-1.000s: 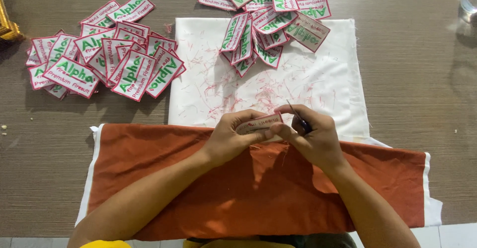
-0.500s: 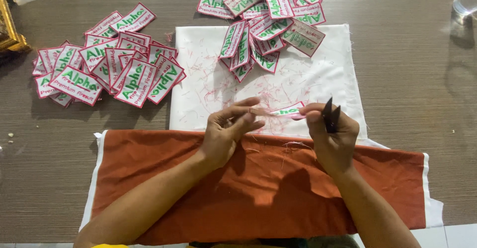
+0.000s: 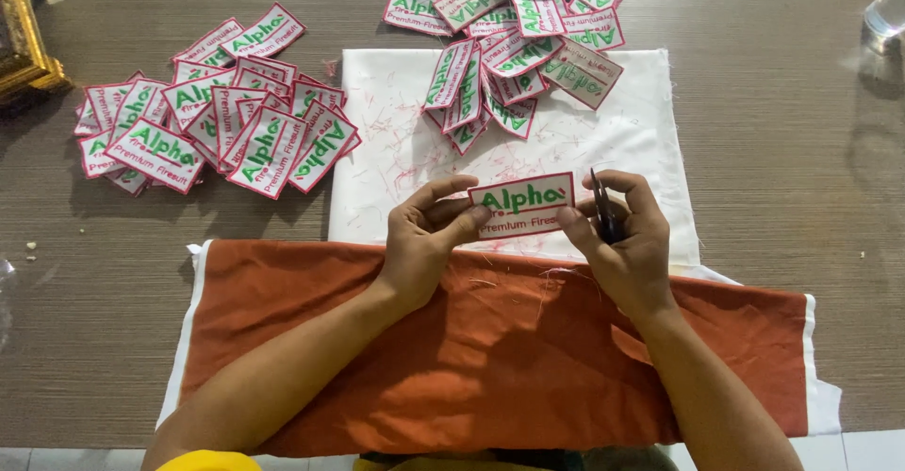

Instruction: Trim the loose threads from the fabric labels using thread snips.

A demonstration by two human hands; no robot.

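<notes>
While both hands hover over the orange cloth (image 3: pixel 490 358), the left hand (image 3: pixel 429 235) and right hand (image 3: pixel 627 235) pinch opposite short ends of an embroidered patch (image 3: pixel 524 204), its long axis running left-right between them. The right also grips what looks like small dark snips (image 3: pixel 603 209); beyond lie the white cloth (image 3: pixel 396 141) and patch piles (image 3: pixel 514 33) on the counter (image 3: pixel 773 103).

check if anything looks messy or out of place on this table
Fine red thread scraps are scattered over the white cloth sheet. The red-edged embroidered patches lie in two loose, overlapping heaps, left and top, some overturned.
</notes>
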